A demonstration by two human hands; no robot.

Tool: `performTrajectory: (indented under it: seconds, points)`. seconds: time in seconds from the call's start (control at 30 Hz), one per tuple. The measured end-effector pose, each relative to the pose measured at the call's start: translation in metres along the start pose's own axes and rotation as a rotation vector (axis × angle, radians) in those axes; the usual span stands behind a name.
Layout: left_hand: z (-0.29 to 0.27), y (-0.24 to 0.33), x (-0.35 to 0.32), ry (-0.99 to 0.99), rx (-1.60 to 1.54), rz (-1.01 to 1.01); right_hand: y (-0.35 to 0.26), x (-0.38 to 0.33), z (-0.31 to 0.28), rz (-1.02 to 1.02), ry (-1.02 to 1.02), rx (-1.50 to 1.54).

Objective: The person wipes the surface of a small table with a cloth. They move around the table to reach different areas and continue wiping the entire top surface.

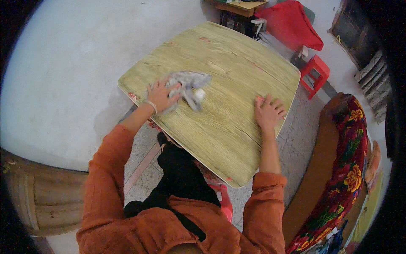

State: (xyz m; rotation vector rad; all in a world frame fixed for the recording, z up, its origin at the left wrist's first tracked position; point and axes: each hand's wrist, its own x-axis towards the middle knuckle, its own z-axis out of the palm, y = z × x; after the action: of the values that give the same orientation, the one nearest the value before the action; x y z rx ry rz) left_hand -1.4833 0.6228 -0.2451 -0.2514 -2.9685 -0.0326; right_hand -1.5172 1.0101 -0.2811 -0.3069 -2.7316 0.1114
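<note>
My left hand [161, 96] presses down on a crumpled grey cloth [190, 79] at the left side of the table, its fingers bent over the near part of the cloth. Motion smears both a little, and the palm side is hidden. Against the cloth's right side shows a small white round spot [198, 94]; whether it is part of the cloth I cannot tell. My right hand [269, 111] rests on the tabletop near the right edge, fingers spread and holding nothing. Under both hands is a yellow-green wood-grain tabletop [220, 127] with rounded corners.
A white wall [84, 55] rises beyond the table's left side. At the right stand a red plastic stool [315, 76] and a long seat with a flowered cover [342, 178]. A red cloth [292, 25] hangs by a small wooden table [243, 7] at the back.
</note>
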Motion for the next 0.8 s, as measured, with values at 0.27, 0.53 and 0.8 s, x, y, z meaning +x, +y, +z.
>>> performTrajectory:
  seconds: [0.27,0.53,0.8]
  points:
    - [0.016,0.107,0.022,0.085,-0.062,0.436,0.003,0.002,0.001,0.006,0.027,-0.002]
    - [-0.002,0.015,-0.055,0.006,-0.265,0.456,0.088,0.029,-0.025,-0.054,-0.324,0.346]
    - [0.008,0.050,0.013,0.019,-0.042,0.139,0.097,0.019,0.025,-0.112,0.012,0.367]
